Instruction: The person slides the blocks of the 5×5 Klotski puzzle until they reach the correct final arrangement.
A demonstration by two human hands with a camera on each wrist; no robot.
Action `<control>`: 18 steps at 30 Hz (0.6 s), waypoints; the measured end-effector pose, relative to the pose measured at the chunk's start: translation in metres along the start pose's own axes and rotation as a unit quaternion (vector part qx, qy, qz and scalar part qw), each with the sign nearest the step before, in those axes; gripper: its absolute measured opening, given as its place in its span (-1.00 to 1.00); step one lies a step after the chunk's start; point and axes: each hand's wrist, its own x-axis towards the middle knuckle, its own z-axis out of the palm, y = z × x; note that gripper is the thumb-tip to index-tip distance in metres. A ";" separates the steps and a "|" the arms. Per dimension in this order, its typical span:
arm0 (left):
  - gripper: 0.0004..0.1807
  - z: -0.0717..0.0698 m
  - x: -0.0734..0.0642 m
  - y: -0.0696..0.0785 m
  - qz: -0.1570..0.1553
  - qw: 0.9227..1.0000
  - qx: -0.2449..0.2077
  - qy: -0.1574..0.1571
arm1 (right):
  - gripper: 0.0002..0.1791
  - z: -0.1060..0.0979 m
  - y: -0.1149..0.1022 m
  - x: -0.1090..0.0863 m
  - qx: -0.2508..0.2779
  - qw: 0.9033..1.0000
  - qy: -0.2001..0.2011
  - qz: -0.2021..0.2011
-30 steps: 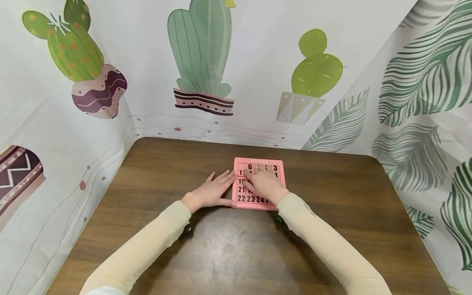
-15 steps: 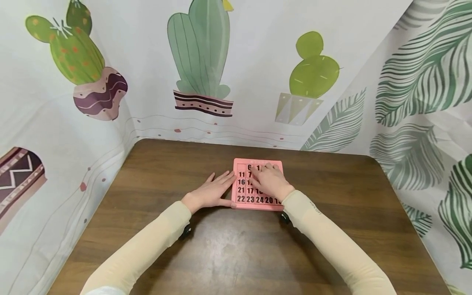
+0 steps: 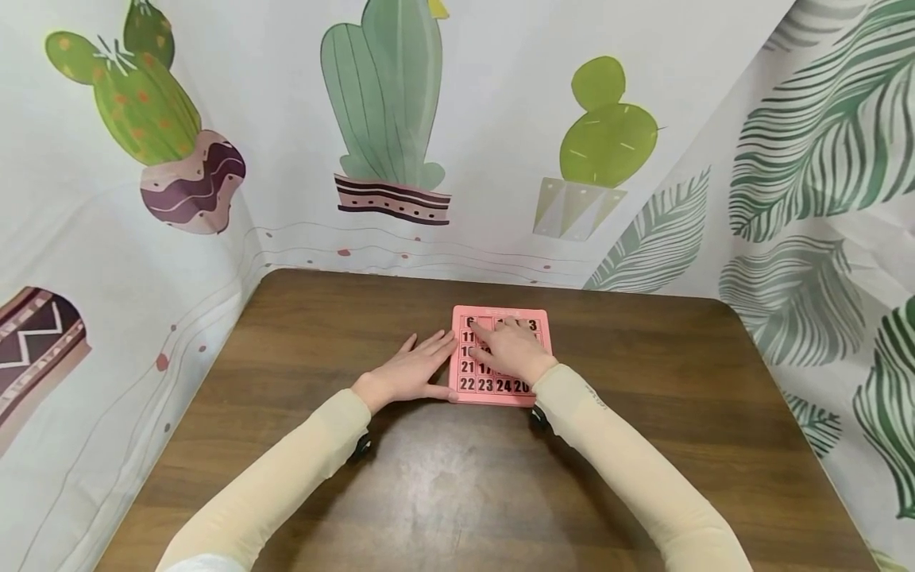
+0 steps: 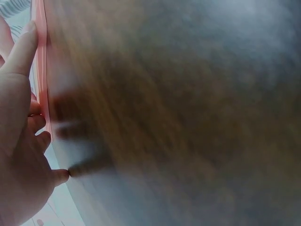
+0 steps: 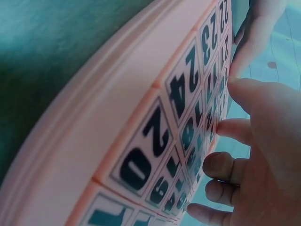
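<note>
A pink sliding number puzzle [image 3: 467, 384] lies flat on the table, its black-numbered tiles set in a grid. The tile reading 6 [image 3: 469, 322] is in the top-left corner, with a gap just right of it. My left hand [image 3: 411, 373] rests along the puzzle's left side with thumb and fingers spread; the left wrist view shows the thumb against the pink rim [image 4: 41, 56]. Over the tiles lies my right hand [image 3: 516, 349], its index fingertip near the 6 and the gap. It hides several middle and right tiles. Loosely bent fingers [image 5: 235, 132] touch the tile face in the right wrist view.
The brown wooden table [image 3: 443, 492] extends around the puzzle. Behind it hangs a white cloth [image 3: 500, 119] printed with cacti and leaves. Both forearms wear cream sleeves [image 3: 286, 461], with a dark strap at each wrist.
The tile 6 has slid left into the top-left corner, so the gap is now second in that row. My right hand went right, then back left. The left hand has stayed put.
</note>
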 end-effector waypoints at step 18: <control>0.16 0.002 0.002 -0.001 0.001 1.000 0.002 0.001 | -0.42 0.009 0.030 -0.024 -0.029 0.995 0.071 0.069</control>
